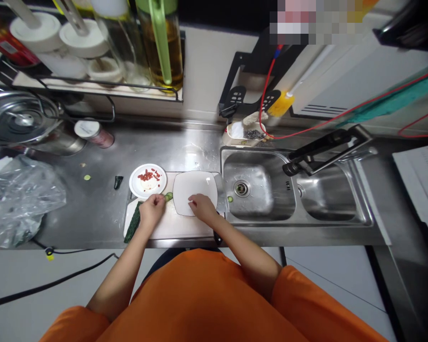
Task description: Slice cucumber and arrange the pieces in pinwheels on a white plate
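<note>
My left hand [154,208] is closed, fingertips pinched together beside a few cucumber slices [169,196] on the white cutting board [164,230]. Whatever lies between those fingers is too small to make out. Over the empty square white plate [185,187], my right hand [202,207] has its fingers drawn together; I cannot make out anything in them. A length of dark green cucumber [133,223] rests along the board's left end, by my left wrist. Right of the plate lies a knife [220,190], its dark handle toward me. Behind my left hand is a round white plate [132,183] holding small red pieces.
A double sink [260,190] with a black faucet [317,147] adjoins on the right. To the left are a cucumber end [118,182], plastic bags [24,190], a small canister [94,134] and a steel pot [21,118]. A seasoning rack [107,88] hangs above.
</note>
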The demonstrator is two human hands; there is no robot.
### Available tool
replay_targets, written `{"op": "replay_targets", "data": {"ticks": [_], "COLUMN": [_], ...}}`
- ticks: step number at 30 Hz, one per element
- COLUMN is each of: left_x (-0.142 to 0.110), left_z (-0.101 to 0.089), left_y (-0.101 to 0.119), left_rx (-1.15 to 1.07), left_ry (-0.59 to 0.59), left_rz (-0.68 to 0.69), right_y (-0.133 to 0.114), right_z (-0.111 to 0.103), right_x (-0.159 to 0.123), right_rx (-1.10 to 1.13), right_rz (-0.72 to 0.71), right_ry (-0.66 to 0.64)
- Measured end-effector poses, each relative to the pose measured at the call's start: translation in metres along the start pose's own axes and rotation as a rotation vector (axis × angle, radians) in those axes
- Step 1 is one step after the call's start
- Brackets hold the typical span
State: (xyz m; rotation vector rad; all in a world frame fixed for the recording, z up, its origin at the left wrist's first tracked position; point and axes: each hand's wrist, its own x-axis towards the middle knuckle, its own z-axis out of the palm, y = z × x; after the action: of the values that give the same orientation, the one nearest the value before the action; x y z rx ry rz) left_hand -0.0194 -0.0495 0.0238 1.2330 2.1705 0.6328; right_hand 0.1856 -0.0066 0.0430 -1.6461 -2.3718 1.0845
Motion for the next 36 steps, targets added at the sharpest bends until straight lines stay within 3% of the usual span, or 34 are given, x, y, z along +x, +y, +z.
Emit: {"op": "replay_targets", "data": {"ticks": [6,10,16,26,29,33,36], "left_x": [0.003,0.004,0.003,0.001,0.001,0.005,0.010], "left_z": [-0.003,0.003,0.009,-0.001,-0.006,-0.006,0.000], "left_y": [0.001,0.002,0.001,0.000,0.005,0.021,0.032], "left_rx": [-0.060,-0.016,0.006,-0.083,-0.255,-0.427,-0.493], "left_ry": [-0.036,0.001,0.065,0.119,0.057,-0.170,-0.263], "left_rz": [-0.035,-0.032,-0.010,-0.064,-0.078,-0.023,0.002], "right_y": [-0.011,-0.028,-0.039,-0.044,-0.044,-0.036,-0.027], "right_z": [0.007,0.016,0.025,0.025,0.019,0.006,-0.005], "right_x": [0.015,0.027,0.033,0.033,0.034,0.039,0.041], "right_rx": [0.024,-0.153,-0.326,-0.320,-0.193,0.055,0.217], "right_rz": [-0.061,-0.207,-0.308,-0.312,-0.242,-0.179,-0.132], "right_ry": [-0.002,0.029,0.051,0.025,0.049,0.111,0.082]}}
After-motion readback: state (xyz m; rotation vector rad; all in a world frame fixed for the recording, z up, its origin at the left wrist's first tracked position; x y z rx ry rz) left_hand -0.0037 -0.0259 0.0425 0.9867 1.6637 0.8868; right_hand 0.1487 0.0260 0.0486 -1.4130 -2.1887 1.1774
